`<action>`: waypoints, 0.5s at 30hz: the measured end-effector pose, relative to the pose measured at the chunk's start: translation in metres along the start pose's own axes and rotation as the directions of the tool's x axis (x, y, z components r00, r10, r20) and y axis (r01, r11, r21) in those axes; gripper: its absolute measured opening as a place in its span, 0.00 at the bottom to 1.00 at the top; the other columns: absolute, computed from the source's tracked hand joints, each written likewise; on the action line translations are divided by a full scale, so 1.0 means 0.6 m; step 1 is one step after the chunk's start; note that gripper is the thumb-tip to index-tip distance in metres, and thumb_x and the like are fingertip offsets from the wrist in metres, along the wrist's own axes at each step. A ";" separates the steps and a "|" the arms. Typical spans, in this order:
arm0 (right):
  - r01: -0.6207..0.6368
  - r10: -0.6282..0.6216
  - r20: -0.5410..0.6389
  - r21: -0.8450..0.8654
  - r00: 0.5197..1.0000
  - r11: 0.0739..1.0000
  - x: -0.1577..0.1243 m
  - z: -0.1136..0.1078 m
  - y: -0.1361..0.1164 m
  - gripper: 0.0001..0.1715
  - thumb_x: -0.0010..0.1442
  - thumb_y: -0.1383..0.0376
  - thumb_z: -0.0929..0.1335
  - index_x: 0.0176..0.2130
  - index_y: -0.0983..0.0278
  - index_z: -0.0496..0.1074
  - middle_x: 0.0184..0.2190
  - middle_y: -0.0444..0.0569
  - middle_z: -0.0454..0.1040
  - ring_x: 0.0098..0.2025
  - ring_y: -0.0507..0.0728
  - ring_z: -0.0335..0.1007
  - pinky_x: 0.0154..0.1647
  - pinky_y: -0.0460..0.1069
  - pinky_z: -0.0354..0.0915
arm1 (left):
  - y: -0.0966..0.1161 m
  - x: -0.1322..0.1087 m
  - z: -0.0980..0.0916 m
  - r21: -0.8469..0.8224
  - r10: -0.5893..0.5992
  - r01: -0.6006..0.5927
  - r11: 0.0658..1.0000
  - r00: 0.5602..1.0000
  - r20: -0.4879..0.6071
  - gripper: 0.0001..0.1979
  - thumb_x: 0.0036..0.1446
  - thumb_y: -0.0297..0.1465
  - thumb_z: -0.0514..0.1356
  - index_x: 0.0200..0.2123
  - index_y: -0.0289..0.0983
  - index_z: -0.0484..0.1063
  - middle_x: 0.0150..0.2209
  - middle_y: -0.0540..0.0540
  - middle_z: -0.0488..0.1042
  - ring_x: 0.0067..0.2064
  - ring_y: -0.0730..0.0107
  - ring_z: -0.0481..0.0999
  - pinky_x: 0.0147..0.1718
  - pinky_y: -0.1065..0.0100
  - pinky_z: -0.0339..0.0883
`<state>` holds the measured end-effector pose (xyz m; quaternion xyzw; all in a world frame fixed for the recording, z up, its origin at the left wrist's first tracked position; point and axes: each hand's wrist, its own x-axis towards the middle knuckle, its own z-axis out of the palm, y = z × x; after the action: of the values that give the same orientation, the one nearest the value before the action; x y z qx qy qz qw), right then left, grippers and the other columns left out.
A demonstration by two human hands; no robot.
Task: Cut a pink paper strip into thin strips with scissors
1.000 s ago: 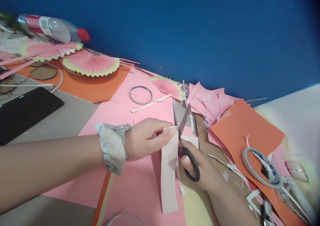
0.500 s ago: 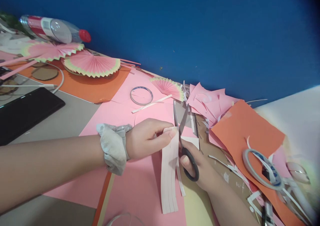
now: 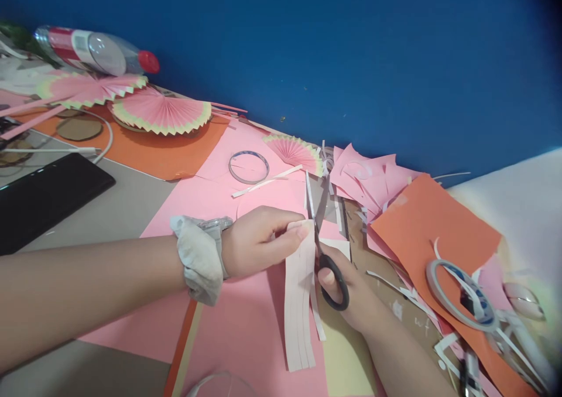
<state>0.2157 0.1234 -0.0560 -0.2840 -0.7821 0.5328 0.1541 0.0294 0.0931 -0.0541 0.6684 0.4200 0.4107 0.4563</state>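
My left hand (image 3: 261,242) pinches the top of a white paper strip (image 3: 298,309) marked with lengthwise lines; the strip hangs down over pink paper. In my right hand (image 3: 342,277) is a pair of black-handled scissors (image 3: 333,283), thumb through a loop. The blades point away from me, slightly apart, at the strip's upper right edge. A narrow sliver of paper (image 3: 317,315) dangles along the strip's right side. Beneath both hands lie pink sheets (image 3: 246,332) and a pale yellow sheet (image 3: 346,356).
Pink pleated paper fans (image 3: 162,113) and a plastic bottle (image 3: 105,51) lie by the blue wall (image 3: 307,45). A black phone (image 3: 57,198) is at left. A tape roll (image 3: 248,167) rests beyond my hands. Orange paper (image 3: 439,221), another tape roll (image 3: 461,294) and scraps cover the right.
The scissor blades have come slightly closer together. The strip and both hands are nearly in the same place.
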 end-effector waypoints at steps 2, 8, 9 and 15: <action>0.002 -0.003 0.010 0.032 1.000 0.999 0.002 -0.001 0.000 0.30 0.59 0.41 0.57 0.31 0.63 0.66 0.26 0.45 0.62 0.29 0.55 0.57 0.29 0.48 0.60 | 0.000 0.000 0.000 0.002 -0.004 0.004 1.000 1.000 0.000 0.19 0.63 0.35 0.45 0.20 0.36 0.52 0.19 0.54 0.53 0.22 0.78 0.51 0.21 0.70 0.46; -0.024 0.024 0.006 0.084 1.000 0.996 0.000 -0.004 0.001 0.28 0.59 0.41 0.58 0.29 0.62 0.61 0.27 0.45 0.62 0.28 0.53 0.56 0.30 0.48 0.61 | 0.000 0.001 0.001 0.010 0.003 -0.003 1.000 1.000 -0.003 0.18 0.63 0.33 0.46 0.20 0.37 0.51 0.19 0.55 0.52 0.22 0.78 0.51 0.21 0.71 0.47; -0.032 0.033 -0.005 0.089 0.999 0.996 -0.001 -0.004 0.003 0.28 0.59 0.41 0.58 0.29 0.62 0.62 0.26 0.45 0.63 0.28 0.54 0.57 0.30 0.48 0.61 | 0.000 0.002 0.001 0.006 0.005 -0.005 1.000 1.000 -0.003 0.18 0.63 0.33 0.46 0.20 0.37 0.51 0.19 0.55 0.52 0.22 0.78 0.51 0.21 0.71 0.48; 0.006 0.026 -0.154 0.209 0.988 0.978 -0.005 0.006 0.020 0.29 0.59 0.40 0.56 0.34 0.61 0.66 0.24 0.45 0.61 0.26 0.55 0.58 0.28 0.50 0.62 | 0.004 0.005 0.001 -0.060 0.020 -0.018 0.998 0.999 0.032 0.19 0.64 0.34 0.45 0.21 0.36 0.58 0.21 0.53 0.60 0.23 0.78 0.57 0.25 0.74 0.56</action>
<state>0.2192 0.1221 -0.0685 -0.3111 -0.7060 0.5887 0.2412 0.0312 0.0951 -0.0513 0.6651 0.3934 0.4166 0.4789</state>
